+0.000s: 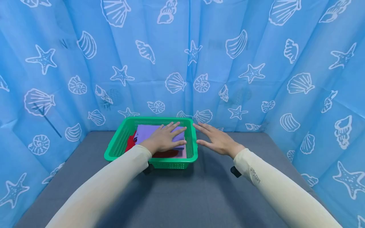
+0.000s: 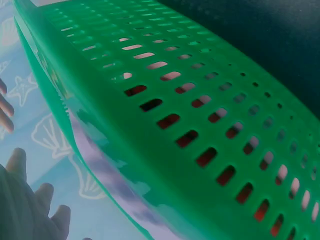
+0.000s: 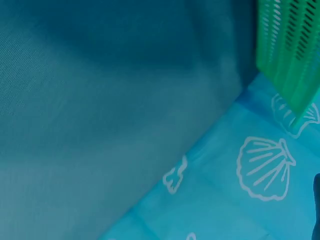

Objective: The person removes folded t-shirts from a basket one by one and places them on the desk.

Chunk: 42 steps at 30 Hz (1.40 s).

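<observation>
A green plastic basket (image 1: 171,160) with slotted walls holds several cloths. On top lies a folded purple cloth (image 1: 145,131); a red cloth (image 1: 130,143) shows at its left, with a brownish-red cloth (image 1: 168,154) and a pale pink one (image 1: 182,154) near the front wall. My left hand (image 1: 163,138) is spread over the purple cloth, fingers straight and apart, palm down. Just right of the basket's rim my right hand (image 1: 218,139) hovers with fingers extended, holding nothing. The left wrist view shows the basket's slotted wall (image 2: 165,145) up close, with left fingertips (image 2: 45,192) beyond it.
The basket stands on a grey tabletop (image 1: 194,196), near its back edge. A blue curtain (image 1: 182,63) printed with white shells and starfish surrounds the table at the back and sides. Both forearms wear cream sleeves (image 1: 111,183), with small black devices at the wrists.
</observation>
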{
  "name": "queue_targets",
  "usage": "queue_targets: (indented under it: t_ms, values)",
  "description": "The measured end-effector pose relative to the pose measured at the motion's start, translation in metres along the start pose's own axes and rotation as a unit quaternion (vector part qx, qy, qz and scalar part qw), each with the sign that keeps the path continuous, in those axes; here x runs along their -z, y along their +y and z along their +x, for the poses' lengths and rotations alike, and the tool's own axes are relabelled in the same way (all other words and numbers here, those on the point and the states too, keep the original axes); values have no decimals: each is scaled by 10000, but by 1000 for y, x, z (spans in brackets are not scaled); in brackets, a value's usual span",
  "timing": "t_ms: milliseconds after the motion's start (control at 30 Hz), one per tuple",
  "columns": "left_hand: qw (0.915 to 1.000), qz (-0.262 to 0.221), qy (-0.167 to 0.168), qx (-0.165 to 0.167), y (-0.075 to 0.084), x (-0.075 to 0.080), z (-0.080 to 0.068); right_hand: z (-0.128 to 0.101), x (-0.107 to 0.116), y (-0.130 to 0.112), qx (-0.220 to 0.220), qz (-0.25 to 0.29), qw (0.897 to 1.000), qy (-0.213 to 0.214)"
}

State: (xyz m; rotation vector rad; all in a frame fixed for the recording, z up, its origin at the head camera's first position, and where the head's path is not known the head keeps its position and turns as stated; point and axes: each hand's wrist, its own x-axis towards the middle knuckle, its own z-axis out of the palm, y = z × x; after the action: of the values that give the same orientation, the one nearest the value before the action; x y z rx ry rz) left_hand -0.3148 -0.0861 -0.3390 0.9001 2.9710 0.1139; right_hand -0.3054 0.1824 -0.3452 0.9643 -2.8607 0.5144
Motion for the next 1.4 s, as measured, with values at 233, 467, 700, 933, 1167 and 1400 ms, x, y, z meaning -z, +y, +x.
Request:
queue_targets:
  t_ms: [233,467,700,933,1167,1400]
  values:
    - [9994,-103,35,325,-8,2,-4,16,-7,-10,-460,941,9941,272]
    - [9980,-76,40,630,-23,2,-11,28,-15,-23,-622,1580,9849,341]
    - [9943,-438,333,915,-41,-1,-18,41,-24,-37,-828,2160,9718,448]
    - [9860,-900,452,1325,-57,-9,-24,50,-32,-49,-1278,2626,9560,294]
    - [9702,-1563,517,1777,-70,-16,-30,57,-35,-58,-1594,2839,9455,122]
    - [9431,-2535,672,2046,-77,-20,-36,68,-39,-65,-2002,2951,9343,-8]
